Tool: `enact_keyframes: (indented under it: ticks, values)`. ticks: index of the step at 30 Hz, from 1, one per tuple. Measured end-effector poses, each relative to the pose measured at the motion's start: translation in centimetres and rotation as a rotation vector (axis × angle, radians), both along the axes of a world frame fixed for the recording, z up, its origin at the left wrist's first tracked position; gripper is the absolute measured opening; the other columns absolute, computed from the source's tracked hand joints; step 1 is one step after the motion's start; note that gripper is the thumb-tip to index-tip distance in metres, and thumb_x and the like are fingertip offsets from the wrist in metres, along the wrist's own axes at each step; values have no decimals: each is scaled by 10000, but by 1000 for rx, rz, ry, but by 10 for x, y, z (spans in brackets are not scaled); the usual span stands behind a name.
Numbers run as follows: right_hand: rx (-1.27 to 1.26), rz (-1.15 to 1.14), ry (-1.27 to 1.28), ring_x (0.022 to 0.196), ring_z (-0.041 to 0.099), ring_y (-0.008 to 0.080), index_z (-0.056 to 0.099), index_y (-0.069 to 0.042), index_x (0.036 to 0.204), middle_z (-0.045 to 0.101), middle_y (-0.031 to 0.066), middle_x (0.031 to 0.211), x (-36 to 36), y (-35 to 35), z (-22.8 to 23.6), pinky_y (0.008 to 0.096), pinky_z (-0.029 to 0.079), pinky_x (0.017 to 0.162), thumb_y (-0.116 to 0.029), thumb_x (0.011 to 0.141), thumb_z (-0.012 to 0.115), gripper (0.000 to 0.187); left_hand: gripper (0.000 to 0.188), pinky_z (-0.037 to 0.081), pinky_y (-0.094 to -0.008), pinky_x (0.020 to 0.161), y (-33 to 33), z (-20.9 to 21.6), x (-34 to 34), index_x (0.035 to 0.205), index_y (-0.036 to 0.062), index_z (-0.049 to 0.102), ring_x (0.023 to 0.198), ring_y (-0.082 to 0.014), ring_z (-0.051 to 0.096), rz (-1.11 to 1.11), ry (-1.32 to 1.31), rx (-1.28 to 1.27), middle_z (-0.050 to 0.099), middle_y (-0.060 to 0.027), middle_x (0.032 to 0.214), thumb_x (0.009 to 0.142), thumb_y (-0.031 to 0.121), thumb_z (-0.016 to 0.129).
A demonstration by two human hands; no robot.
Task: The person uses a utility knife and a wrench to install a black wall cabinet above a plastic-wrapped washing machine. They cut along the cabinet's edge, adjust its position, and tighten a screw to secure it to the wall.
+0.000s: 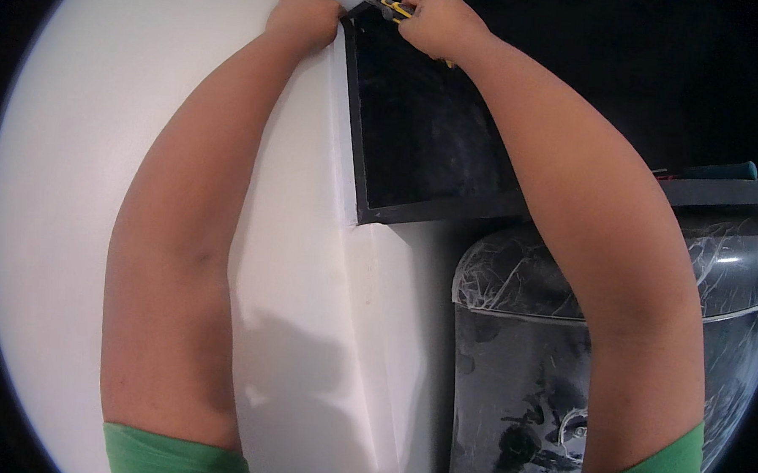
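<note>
Yellow-and-black cutter: right hand grasps it over the counter; left hand is near the corner, hold indeterminable.

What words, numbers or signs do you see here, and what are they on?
There are none that I can read.
Yellow and dark tool in the right hand: mostly covered, and too small to tell if it has any marks.
Clear plastic wrap: the pale lines look like creases, not letters.
Green sleeves: no words showing.
</note>
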State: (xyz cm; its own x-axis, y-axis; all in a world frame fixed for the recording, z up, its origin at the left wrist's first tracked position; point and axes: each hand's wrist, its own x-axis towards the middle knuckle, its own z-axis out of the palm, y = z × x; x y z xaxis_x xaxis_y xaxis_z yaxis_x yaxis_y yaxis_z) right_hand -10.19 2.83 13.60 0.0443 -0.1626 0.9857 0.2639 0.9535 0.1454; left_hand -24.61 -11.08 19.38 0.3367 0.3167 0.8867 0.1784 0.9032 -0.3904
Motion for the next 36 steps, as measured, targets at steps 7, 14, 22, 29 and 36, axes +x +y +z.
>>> enact_keyframes:
  ticks: [7, 14, 22, 29, 36]
  values:
    - [-75, 60, -120, 950, 686, 383, 717, -44, 990, 711, 224, 980, 11, -9, -3, 454, 535, 827, -161, 864, 556, 236, 407, 436, -444, 1008, 1, -1, 0, 1261, 268, 690, 1194, -226, 562, -17, 13, 9, 680, -19, 1178, 910, 129, 537]
    - [-385, 258, -302, 951, 700, 360, 716, 13, 1019, 720, 227, 989, 29, -39, -18, 427, 541, 821, -202, 892, 558, 296, 402, 443, -453, 984, 0, -9, 3, 1252, 262, 696, 1175, -224, 565, 25, 13, 29, 684, -18, 1155, 901, 134, 548]
    - [-150, -378, -182, 1070, 676, 327, 714, -89, 1156, 708, 162, 1144, 27, -33, -11, 433, 533, 897, -204, 884, 590, 320, 339, 431, -455, 960, 0, -12, -1, 1153, 237, 740, 1176, -219, 565, -78, 61, 36, 707, -26, 1098, 872, 137, 577]
    - [32, -596, -67, 1149, 641, 289, 685, -189, 1237, 688, 99, 1212, 18, -36, -14, 516, 439, 988, -177, 914, 568, 344, 263, 428, -523, 983, -1, -6, -6, 1006, 92, 743, 1174, -287, 563, -176, 63, 1, 705, -88, 1091, 884, 206, 540]
    - [-13, -682, -174, 1107, 667, 300, 711, -109, 1173, 702, 140, 1169, 12, -55, -1, 484, 492, 938, -207, 902, 583, 315, 282, 414, -515, 1007, -1, -5, -1, 1037, 98, 746, 1194, -280, 554, -135, -8, 27, 706, -82, 1132, 917, 193, 509]
